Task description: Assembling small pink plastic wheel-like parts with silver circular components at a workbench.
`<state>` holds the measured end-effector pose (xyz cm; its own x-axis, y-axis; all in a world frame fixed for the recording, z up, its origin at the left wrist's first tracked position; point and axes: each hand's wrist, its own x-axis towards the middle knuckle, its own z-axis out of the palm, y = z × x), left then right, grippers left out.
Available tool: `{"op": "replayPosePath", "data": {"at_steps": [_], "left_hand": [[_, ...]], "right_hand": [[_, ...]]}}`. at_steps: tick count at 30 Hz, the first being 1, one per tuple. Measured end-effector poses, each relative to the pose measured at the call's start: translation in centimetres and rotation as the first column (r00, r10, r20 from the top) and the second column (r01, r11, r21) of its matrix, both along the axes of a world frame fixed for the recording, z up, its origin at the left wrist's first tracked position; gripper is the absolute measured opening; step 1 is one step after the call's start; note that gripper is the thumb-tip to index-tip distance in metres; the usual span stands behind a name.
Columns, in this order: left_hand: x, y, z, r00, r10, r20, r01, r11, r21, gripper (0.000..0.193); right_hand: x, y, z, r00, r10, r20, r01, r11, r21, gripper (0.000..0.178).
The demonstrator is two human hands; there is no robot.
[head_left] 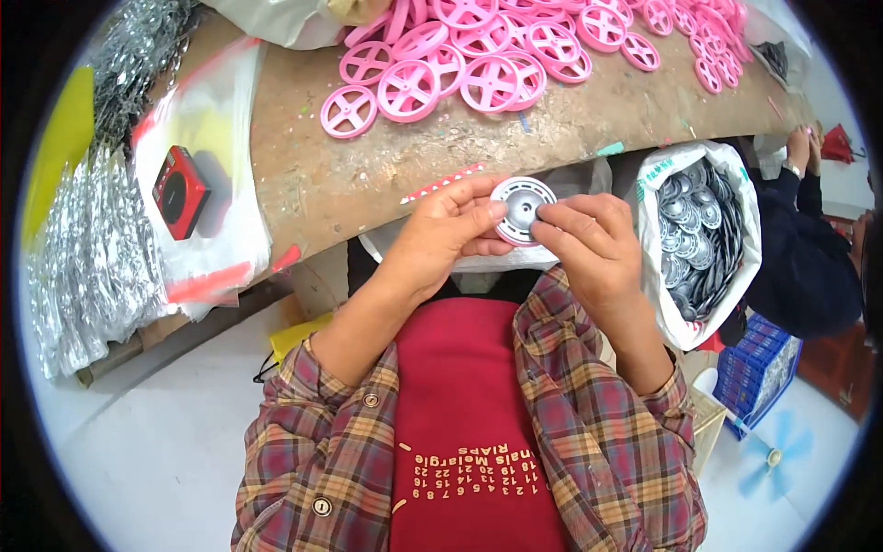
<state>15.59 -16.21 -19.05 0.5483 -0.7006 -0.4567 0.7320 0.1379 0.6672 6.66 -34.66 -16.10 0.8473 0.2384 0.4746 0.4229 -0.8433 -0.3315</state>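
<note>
My disc (524, 210) was silver-grey, the wheels (489, 85) pink; my shirt (313, 442) was plaid in maroon, tan and grey, my top (460, 368) red with yellow print.

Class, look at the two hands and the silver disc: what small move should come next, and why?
Probably turn the silver disc over: the left hand and right hand hold it from opposite sides, one face shows to the camera, and its back is hidden, so a flip would reveal the other side.

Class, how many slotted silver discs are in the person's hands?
1 visible: the slotted silver disc, held between the left hand and right hand. Any stacked behind it would be hidden.
</note>
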Motion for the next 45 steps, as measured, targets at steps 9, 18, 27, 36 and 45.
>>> {"op": "replayPosePath", "data": {"at_steps": [9,18,27,36,45], "left_hand": [[-1.7,-0.2,-1.4,0.809,-0.026,0.588,-0.080,0.985,0.153,0.033],[-2.1,-0.6,-3.8,0.794,0.027,0.607,-0.152,0.976,0.155,0.039],[-2.0,1.2,-6.4,0.530,-0.303,0.792,-0.143,0.889,0.436,0.047],[-0.3,3.4,-5.2,0.140,-0.549,0.824,-0.232,0.791,0.567,0.016],[-4.7,7.1,-2.9,0.089,-0.814,0.574,0.378,0.561,0.737,0.020]], "right_hand": [[0.7,0.9,-2.7,0.786,0.028,-0.617,0.457,0.645,0.612,0.020],[0.0,0.6,-6.6,0.820,0.248,-0.516,0.446,0.288,0.847,0.026],[-0.7,-0.1,-10.7,0.792,0.143,-0.594,0.475,0.467,0.746,0.045],[-2.7,-2.4,-11.5,0.866,-0.099,-0.490,0.132,0.991,0.033,0.034],[-8.8,-1.8,-9.5,0.682,0.170,-0.711,-0.061,0.982,0.176,0.024]]}}
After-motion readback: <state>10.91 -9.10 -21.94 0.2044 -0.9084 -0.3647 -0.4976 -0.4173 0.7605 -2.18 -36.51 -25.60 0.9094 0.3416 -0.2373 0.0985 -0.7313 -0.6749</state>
